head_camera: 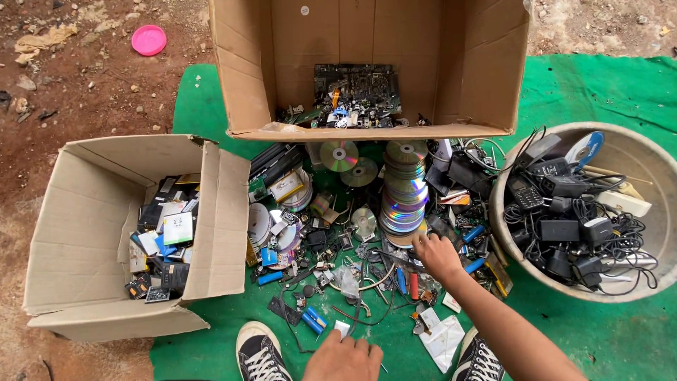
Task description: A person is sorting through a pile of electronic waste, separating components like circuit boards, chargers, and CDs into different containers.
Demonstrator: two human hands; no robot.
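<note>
My right hand (437, 255) reaches forward into a heap of small electronic scrap (338, 261) on a green mat (204, 113). Its fingers touch a dark flat device (444, 229) at the foot of a tall stack of shiny discs (404, 190); whether they grip it I cannot tell. My left hand (343, 358) rests low at the near edge of the heap, fingers curled, next to a small white piece (342, 328). Blue and red batteries (405, 282) and loose cables lie between my hands.
A cardboard box (77, 233) at left holds flat battery packs. A larger box (247, 85) at the back holds circuit boards (357, 88). A round tub (635, 152) at right is full of black chargers and cables. My two black sneakers (261, 356) stand at the near edge. A pink lid (149, 39) lies on the dirt.
</note>
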